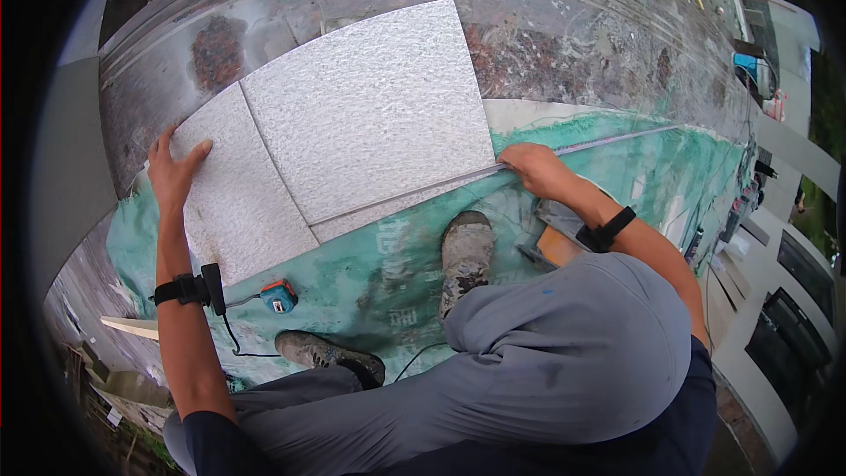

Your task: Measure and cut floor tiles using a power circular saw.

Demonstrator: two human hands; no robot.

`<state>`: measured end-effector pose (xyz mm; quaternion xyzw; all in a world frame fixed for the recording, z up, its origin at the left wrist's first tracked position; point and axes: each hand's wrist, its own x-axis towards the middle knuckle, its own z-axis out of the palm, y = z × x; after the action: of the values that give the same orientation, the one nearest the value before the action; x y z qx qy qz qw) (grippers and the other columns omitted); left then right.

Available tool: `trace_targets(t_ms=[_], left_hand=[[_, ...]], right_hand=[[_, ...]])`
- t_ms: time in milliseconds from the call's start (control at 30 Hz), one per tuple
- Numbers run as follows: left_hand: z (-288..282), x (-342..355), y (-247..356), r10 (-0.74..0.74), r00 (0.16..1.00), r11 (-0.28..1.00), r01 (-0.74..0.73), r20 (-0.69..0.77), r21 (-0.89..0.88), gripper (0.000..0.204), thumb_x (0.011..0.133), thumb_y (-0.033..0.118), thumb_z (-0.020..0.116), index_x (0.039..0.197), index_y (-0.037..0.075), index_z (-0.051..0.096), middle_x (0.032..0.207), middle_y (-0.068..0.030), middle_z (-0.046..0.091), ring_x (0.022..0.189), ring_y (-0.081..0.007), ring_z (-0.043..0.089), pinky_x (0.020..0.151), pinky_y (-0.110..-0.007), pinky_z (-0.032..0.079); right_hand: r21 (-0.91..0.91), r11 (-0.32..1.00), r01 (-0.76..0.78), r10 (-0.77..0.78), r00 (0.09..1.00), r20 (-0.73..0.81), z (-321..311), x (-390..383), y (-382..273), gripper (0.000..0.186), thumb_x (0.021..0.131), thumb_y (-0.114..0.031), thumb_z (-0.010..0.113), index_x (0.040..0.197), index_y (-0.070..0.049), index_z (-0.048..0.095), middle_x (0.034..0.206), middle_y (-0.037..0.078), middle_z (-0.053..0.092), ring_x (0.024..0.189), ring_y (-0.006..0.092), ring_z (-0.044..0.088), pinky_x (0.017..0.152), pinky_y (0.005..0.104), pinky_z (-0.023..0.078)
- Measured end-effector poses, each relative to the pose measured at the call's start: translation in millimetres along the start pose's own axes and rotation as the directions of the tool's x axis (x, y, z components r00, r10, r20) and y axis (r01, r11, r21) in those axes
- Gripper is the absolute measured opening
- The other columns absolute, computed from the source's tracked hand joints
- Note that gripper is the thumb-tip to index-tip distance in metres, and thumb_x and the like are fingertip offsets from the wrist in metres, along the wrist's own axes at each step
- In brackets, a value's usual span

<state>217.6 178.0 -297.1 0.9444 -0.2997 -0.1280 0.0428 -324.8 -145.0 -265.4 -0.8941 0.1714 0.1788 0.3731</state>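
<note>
Partly over green sheeting (374, 278) lie pale, finely speckled panels (370, 115).

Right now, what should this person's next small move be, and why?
Perhaps bring the left hand to the left end of the long grey strip to steady it: only the right hand seems to hold it, while the left rests on the smaller panel.

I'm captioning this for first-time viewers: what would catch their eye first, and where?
The bright white panels at upper middle stand out first, the left hand spread at their left edge. Next come the green sheet below them and, under the right hand, the long thin bar running rightward. A small teal-and-red tape measure lies on the sheet, left of centre.
</note>
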Motion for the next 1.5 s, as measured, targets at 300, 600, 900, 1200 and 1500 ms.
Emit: trace_targets(t_ms=[300, 600, 900, 1200, 1500], left_hand=[[-1, -1, 1, 0.017, 1.000, 1.000, -0.016, -0.018, 0.017, 0.080, 0.072, 0.053, 0.081, 0.137, 0.012, 0.056, 0.140, -0.0234, 0.051, 0.129, -0.0398, 0.049, 0.107, -0.046, 0.040], [5, 4, -9, 0.023, 1.000, 1.000, -0.023, -0.007, 0.006, 0.085, 0.069, 0.060, 0.081, 0.138, 0.016, 0.056, 0.143, -0.0228, 0.048, 0.129, -0.0418, 0.050, 0.107, -0.049, 0.040], [5, 3, -9, 0.023, 1.000, 1.000, -0.023, 0.003, 0.014, 0.090, 0.069, 0.064, 0.079, 0.139, 0.014, 0.055, 0.143, -0.0247, 0.047, 0.131, -0.0425, 0.048, 0.108, -0.049, 0.039], [5, 3, -9, 0.034, 0.999, 0.999, -0.034, -0.001, 0.010, 0.090, 0.069, 0.065, 0.079, 0.139, 0.013, 0.055, 0.143, -0.0245, 0.047, 0.131, -0.0426, 0.048, 0.108, -0.049, 0.039], [4, 4, -8, 0.001, 1.000, 1.000, -0.001, 0.016, 0.016, 0.092, 0.068, 0.065, 0.079, 0.140, 0.013, 0.054, 0.145, -0.0246, 0.046, 0.132, -0.0422, 0.047, 0.109, -0.049, 0.038]], right_hand=[[-0.102, 0.994, 0.037, -0.038, 0.999, -0.003, -2, 0, 2, 0.027, 0.076, 0.004, 0.054, 0.101, -0.004, 0.061, 0.093, 0.014, 0.061, 0.095, 0.0370, 0.059, 0.082, 0.0465, 0.046], [-0.104, 0.993, 0.063, -0.065, 0.998, -0.015, 2, -1, 4, 0.030, 0.074, 0.006, 0.054, 0.101, -0.004, 0.061, 0.093, 0.013, 0.062, 0.095, 0.0353, 0.058, 0.082, 0.0449, 0.047], [-0.127, 0.990, 0.064, -0.068, 0.997, -0.025, 2, -1, 3, 0.028, 0.075, 0.005, 0.054, 0.100, -0.004, 0.061, 0.093, 0.012, 0.062, 0.093, 0.0342, 0.059, 0.082, 0.0440, 0.046], [-0.126, 0.990, 0.057, -0.061, 0.998, -0.026, 3, -2, 2, 0.028, 0.075, 0.006, 0.054, 0.100, -0.004, 0.061, 0.093, 0.012, 0.062, 0.094, 0.0337, 0.059, 0.083, 0.0435, 0.046], [-0.113, 0.992, 0.052, -0.055, 0.998, -0.029, 5, -2, 3, 0.027, 0.076, 0.005, 0.053, 0.100, -0.004, 0.062, 0.092, 0.012, 0.061, 0.094, 0.0340, 0.059, 0.084, 0.0437, 0.046]])
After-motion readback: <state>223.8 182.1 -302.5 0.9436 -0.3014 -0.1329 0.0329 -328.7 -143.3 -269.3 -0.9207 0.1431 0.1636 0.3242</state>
